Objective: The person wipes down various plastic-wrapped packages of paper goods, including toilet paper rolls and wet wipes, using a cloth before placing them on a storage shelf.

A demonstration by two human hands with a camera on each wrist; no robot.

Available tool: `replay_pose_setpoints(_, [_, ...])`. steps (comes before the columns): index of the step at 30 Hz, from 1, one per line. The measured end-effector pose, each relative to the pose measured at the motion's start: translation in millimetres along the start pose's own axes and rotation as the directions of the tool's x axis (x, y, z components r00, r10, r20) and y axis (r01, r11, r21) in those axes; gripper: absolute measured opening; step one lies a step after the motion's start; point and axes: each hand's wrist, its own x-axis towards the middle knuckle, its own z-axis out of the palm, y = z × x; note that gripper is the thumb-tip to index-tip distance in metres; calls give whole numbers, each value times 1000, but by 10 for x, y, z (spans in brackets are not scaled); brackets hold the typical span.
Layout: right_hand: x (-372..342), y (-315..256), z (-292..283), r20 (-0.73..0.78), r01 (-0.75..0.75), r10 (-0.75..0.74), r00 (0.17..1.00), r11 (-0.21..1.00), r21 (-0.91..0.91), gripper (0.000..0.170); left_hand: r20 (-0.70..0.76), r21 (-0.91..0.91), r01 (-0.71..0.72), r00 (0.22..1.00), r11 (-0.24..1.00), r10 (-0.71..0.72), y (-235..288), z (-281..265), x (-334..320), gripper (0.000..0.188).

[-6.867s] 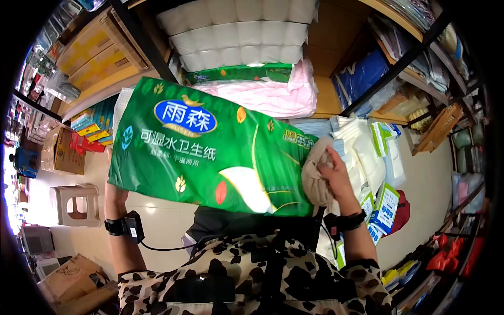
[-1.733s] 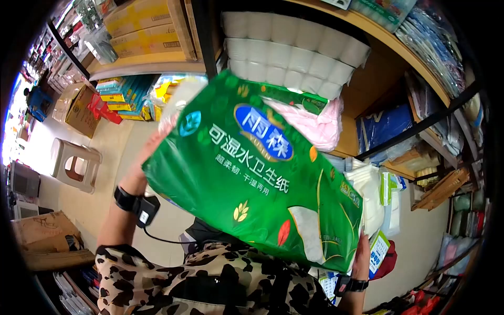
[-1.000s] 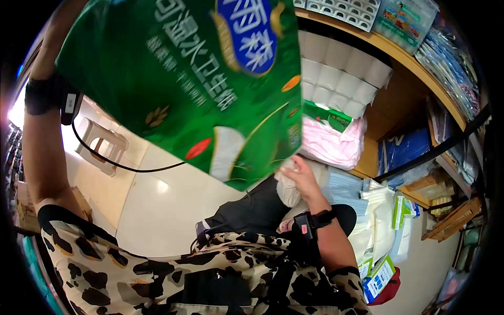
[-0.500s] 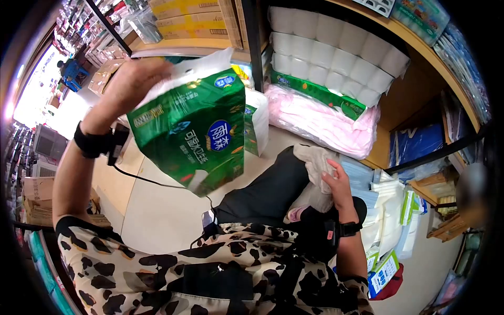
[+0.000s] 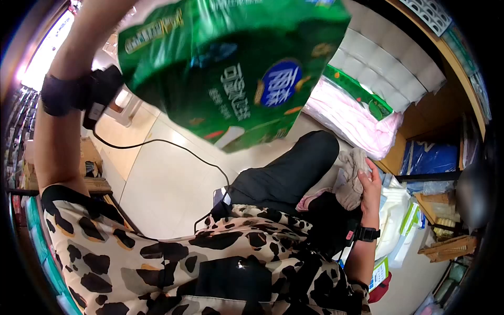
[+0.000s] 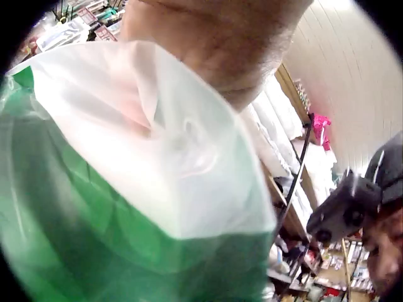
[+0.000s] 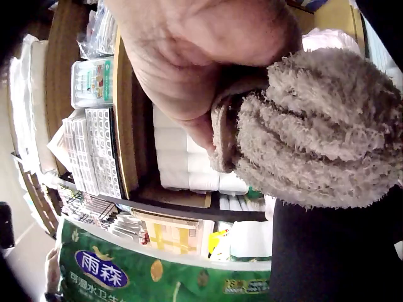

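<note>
A large green plastic pack of toilet paper [image 5: 210, 89] hangs high in front of me in the head view, its top cut off by the frame. My left hand [image 6: 208, 41] grips the pack by its translucent white top strip; its fingers show faintly through the plastic in the left wrist view. In the head view that hand is beyond the upper edge, with only the forearm showing. Low on the right, my right hand [image 5: 371, 184] holds a bunched grey-brown cloth [image 5: 350, 178] between thumb and fingers. The cloth's fluffy folds fill the right side of the right wrist view.
Behind the pack, a shelf bay holds white paper rolls [image 5: 386, 58] and a pink wrapped bundle [image 5: 352, 118]. White and green packages [image 5: 409, 220] lie at the right. My bent dark-trousered leg [image 5: 286, 168] is below the pack. A black cable [image 5: 173, 142] runs from the left wrist.
The pack, held in front of me with both hands earlier, now hangs from the left hand alone. Since half a second ago it has risen closer to the camera. The right hand keeps the cloth.
</note>
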Motion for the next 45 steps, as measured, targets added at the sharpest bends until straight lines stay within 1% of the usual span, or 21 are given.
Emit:
replay_pose_setpoints(1, [-7,12,-4,5,2,-2,1000,1000,-10,48,-64,-180,-66,996,982,55,71,-28,-7,17])
replay_pose_setpoints(3, [-6,45,-27,9,10,-10,1000,1000,-29,48,-115,7,-214,970,977,214,140,-141,58,18])
replay_pose_setpoints(4, [13,68,-38,9,13,-13,1000,1000,-20,47,111,-87,-248,960,965,257,152,-294,152,16])
replay_pose_setpoints(7, [-26,171,-100,-2,15,-15,1000,1000,3,47,156,181,-342,936,922,317,69,-288,222,12])
replay_pose_setpoints(8, [-36,192,-111,-2,26,-26,1000,1000,14,47,123,104,-177,979,979,164,-17,-230,251,11])
replay_pose_setpoints(9, [-44,191,-108,-5,40,-40,999,999,27,47,249,35,-383,898,923,363,-260,-205,360,13])
replay_pose_setpoints(11, [-105,164,-143,-31,-2,3,1000,1000,24,46,349,353,-330,915,875,204,-525,-244,381,24])
replay_pose_setpoints(13, [-145,180,-222,-46,-27,29,999,999,40,46,416,338,-374,883,864,219,-587,26,356,22])
replay_pose_setpoints(14, [-152,206,-273,-53,-13,17,998,997,71,46,468,349,-337,871,874,149,-567,147,352,19])
replay_pose_setpoints(15, [-149,250,-334,-58,0,6,998,995,99,46,441,303,-310,884,901,155,-623,291,300,16])
replay_pose_setpoints(17, [-170,234,-405,-70,9,1,998,989,149,45,510,357,-440,831,824,223,-701,520,233,18])
replay_pose_setpoints(20, [-233,164,-418,-126,20,4,992,981,194,45,574,276,-486,775,829,263,-1029,895,95,16])
replay_pose_setpoints(23, [-273,185,-473,-193,30,4,981,984,174,45,626,315,-591,718,743,306,-1462,1186,-6,15])
replay_pose_setpoints(26, [-314,148,-512,-203,-7,41,978,986,167,45,667,416,-593,714,689,212,-1766,1398,-139,21])
replay_pose_setpoints(29, [-310,128,-536,-210,-10,43,977,988,155,46,697,406,-587,695,700,178,-2131,1554,-178,22])
replay_pose_setpoints(32, [-255,175,-596,-235,2,30,972,991,132,46,665,476,-518,741,710,95,-2394,1682,-241,20])
replay_pose_setpoints(35, [-193,134,-578,-229,1,41,973,984,177,46,605,440,-507,778,741,172,-2642,1774,-257,19])
replay_pose_setpoints(37, [-139,82,-534,-223,32,27,974,966,257,46,633,449,-481,766,753,112,-2579,1826,-288,21])
replay_pose_setpoints(41, [-41,34,-577,-286,41,6,958,987,158,39,709,417,-479,704,773,53,-2601,1965,-381,25])
replay_pose_setpoints(43, [24,29,-718,-251,-4,34,967,993,120,37,715,381,-497,693,779,92,-2648,1999,-449,23])
replay_pose_setpoints(45, [19,-67,-819,-216,-17,33,976,997,77,35,720,381,-431,694,818,31,-2519,1980,-458,28])
